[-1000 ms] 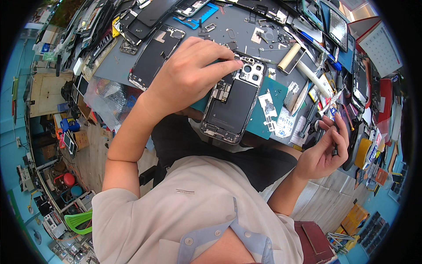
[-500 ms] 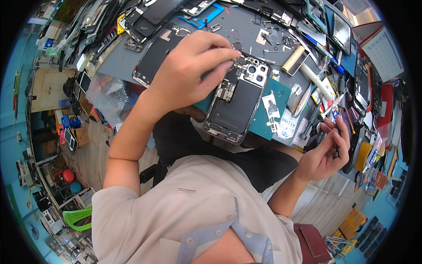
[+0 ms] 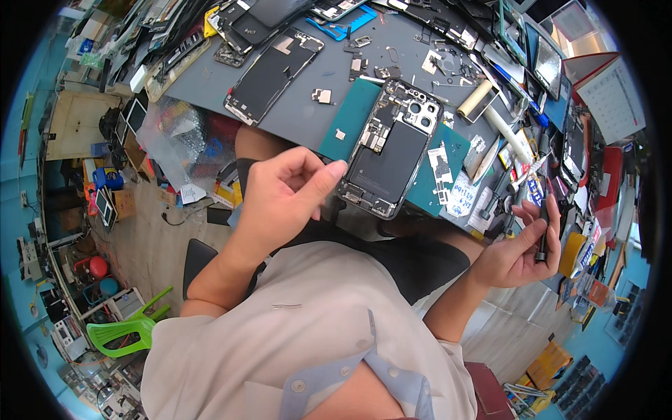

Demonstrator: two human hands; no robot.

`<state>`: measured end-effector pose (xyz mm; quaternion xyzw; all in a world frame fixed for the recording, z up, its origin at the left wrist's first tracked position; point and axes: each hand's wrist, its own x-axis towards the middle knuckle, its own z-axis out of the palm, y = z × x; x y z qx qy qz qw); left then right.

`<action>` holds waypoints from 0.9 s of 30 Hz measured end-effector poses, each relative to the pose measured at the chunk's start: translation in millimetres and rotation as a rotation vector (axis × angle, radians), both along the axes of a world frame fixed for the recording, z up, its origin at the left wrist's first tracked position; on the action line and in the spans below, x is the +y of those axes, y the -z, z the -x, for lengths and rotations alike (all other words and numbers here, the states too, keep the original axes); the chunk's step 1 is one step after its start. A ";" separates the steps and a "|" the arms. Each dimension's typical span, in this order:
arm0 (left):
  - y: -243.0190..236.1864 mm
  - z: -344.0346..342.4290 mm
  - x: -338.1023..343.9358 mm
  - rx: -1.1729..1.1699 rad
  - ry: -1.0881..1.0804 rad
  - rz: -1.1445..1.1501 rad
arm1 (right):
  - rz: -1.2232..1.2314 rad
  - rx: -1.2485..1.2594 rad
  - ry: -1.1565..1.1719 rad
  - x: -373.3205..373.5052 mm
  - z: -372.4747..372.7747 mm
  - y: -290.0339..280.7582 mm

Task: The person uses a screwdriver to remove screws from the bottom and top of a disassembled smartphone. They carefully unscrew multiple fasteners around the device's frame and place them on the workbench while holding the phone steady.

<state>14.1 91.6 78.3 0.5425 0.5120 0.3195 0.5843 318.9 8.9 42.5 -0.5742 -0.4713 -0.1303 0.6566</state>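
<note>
An opened phone (image 3: 392, 150) with bared battery and circuit boards lies on a green mat (image 3: 343, 119) at the table's near edge. Close to its lower left corner is my left hand (image 3: 287, 196), thumb and fingers drawn together; whether anything small is between them I cannot make out. My right hand (image 3: 518, 252) is off to the right of the phone, its fingers closed round a slim black screwdriver (image 3: 542, 241). A detached phone screen (image 3: 276, 77) rests left of the mat. Between them lies a small metal bracket (image 3: 322, 96).
Loose phone parts cover the table's far side, beside a blue plastic frame (image 3: 343, 26). Tools, tubes and more phones crowd the right, with a white-handled tool (image 3: 507, 133) among them. Bubble wrap (image 3: 178, 129) hangs at the left edge. A green chair (image 3: 122, 336) stands lower left.
My left hand has moved down and back from the phone's upper left, uncovering the mat and the bracket. My right hand stays at the right, with the screwdriver showing more upright.
</note>
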 end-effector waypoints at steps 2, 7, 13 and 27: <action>5.5 -2.7 -5.9 -0.008 0.035 0.061 | -0.062 0.020 0.023 -0.6 0.9 -1.4; 11.7 -10.2 -0.7 -0.373 0.163 0.374 | -0.158 0.093 0.174 -23.6 7.6 -16.5; 18.6 -15.0 -5.6 -0.516 0.136 0.345 | -0.071 0.306 -0.149 -52.8 27.2 -51.8; -12.4 24.0 -57.8 -0.512 0.396 0.456 | 0.645 1.085 -0.813 -58.1 98.4 -37.5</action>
